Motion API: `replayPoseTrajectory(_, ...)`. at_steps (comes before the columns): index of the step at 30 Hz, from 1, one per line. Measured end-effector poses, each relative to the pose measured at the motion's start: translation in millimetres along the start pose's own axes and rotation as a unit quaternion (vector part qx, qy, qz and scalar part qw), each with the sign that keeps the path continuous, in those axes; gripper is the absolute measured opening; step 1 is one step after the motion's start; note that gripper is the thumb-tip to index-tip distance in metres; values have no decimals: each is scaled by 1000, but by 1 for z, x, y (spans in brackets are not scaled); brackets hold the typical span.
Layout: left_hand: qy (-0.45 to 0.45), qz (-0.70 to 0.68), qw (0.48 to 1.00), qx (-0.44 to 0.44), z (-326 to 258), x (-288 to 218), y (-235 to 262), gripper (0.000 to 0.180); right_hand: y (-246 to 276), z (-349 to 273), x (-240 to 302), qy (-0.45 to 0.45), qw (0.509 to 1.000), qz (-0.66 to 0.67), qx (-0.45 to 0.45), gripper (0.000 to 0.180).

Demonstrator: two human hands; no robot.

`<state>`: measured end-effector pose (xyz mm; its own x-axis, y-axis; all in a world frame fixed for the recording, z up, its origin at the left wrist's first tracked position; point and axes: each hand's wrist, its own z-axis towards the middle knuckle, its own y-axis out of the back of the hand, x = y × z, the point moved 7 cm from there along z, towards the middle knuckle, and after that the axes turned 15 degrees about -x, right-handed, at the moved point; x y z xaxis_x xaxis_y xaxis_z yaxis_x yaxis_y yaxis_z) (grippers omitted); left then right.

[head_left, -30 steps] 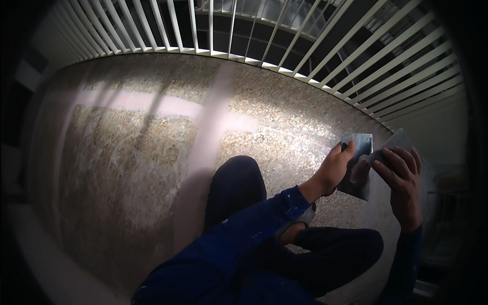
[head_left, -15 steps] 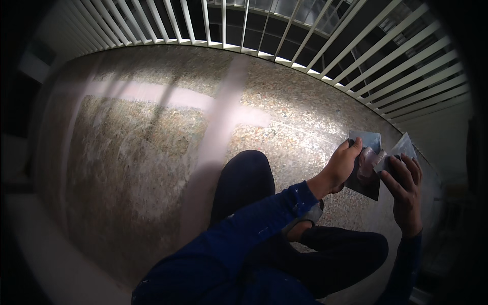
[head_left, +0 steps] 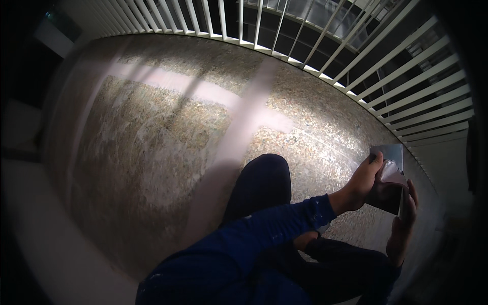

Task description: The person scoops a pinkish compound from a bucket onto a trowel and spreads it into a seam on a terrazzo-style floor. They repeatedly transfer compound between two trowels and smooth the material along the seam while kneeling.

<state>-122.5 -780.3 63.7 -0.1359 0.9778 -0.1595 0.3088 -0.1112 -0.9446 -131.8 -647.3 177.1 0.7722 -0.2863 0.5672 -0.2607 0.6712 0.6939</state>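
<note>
Two bare hands meet over a flat metal plate at the right of the head view, held above a speckled floor [head_left: 152, 152]. Much of the grip is hidden: the left hand [head_left: 363, 182] pinches the metal plate [head_left: 385, 203] along its left edge, thumb laid on the upper face, the other fingers tucked underneath and out of sight. A lump of pinkish paste [head_left: 392, 174] sits on the plate, glossy at its upper end and lost in shadow below. The right hand [head_left: 405, 218] closes round a second blade [head_left: 405, 201], turned nearly edge-on against the plate's right side; its fingers lie close together, the far ones hard to make out, and where blade and paste touch cannot be told. Any lettering on either tool is too dark and small to read. A blue sleeve [head_left: 284, 221] flecked with white leads to the left hand, while the right forearm sinks into the dark at the lower edge. Below, a bent knee [head_left: 264, 178] covers part of the floor, where pale pink bands [head_left: 249, 114] cross near a white railing [head_left: 223, 20].
</note>
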Motion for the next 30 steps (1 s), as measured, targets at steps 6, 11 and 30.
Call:
replayPoseTrajectory(6, -1, -56, 997, 51, -9, 6, -4, 44, -19, -20, -35, 22, 996, 69, -58, 44)
replayPoseTrajectory(11, 46, -74, 996, 35, -18, -2, -6, 43, -4, -26, -62, 31, 998, 6, -53, 43)
replayPoseTrajectory(30, -68, 96, 990, 77, -1, -14, -8, 52, -16, -34, -66, -476, 797, 279, -245, 29)
